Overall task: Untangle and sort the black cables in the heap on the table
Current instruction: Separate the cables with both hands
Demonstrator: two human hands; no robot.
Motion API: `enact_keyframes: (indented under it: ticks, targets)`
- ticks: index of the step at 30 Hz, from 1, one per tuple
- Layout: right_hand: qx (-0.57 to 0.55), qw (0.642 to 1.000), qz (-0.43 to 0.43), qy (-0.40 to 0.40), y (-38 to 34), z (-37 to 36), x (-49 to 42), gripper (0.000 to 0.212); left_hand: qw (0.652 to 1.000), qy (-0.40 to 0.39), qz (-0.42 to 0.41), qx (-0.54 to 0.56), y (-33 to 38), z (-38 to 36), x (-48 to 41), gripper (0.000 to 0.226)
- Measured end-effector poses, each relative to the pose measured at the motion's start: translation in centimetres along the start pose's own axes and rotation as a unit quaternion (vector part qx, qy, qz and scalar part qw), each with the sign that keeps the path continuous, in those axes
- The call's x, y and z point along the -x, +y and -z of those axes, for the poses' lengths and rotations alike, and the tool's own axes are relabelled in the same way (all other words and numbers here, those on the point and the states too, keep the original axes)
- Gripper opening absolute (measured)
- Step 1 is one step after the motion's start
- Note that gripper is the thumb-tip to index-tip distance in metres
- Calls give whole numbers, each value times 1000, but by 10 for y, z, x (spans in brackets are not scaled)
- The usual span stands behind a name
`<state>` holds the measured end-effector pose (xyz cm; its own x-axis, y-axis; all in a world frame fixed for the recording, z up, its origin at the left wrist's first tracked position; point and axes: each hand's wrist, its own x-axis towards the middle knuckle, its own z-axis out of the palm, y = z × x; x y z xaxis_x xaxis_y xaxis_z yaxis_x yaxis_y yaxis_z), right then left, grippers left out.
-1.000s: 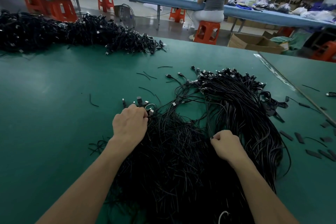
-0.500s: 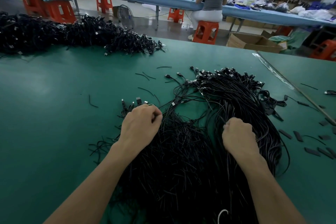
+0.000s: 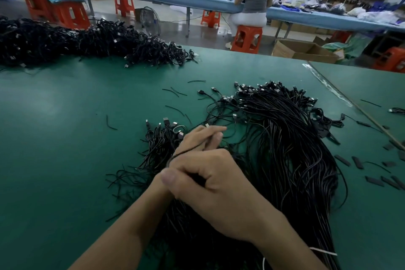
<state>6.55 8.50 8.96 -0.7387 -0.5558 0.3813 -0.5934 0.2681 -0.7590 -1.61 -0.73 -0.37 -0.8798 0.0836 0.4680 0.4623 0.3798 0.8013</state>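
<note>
step: we are teasing one cable (image 3: pixel 186 151) out of the heap (image 3: pixel 285 149) on the table (image 3: pixel 65 138) | right hand (image 3: pixel 219 184) is pinching it, fingers curled | left hand (image 3: pixel 201 138) is touching right, cable crossing its back, fingers straightish, grip: cannot tell | next: probably needing a slow pull, snags freed, then laying it by the bunch (image 3: pixel 160 138)

no legible text, no labels, no brands, no numbers anywhere

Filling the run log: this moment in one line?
left hand: pinches one cable | right hand: grips strands, crossed over left arm | heap: tangled on table
</note>
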Motion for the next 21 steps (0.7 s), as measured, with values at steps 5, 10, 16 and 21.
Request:
enact_keyframes:
  ticks: [5,10,16,21]
  targets:
    - [18,994,-21,102,12,37,21,38,958,154,180,163,0,16,-21,47]
    - [246,899,-362,-16,58,83,44,44,949,267,77,150,-1,35,-28,50]
    - [271,884,-381,-30,70,79,41,35,985,51,-85,-140,14,14,-15,35]
    - [58,958,-260,108,47,48,26,36,950,-73,-146,-268,21,-2,-7,15]
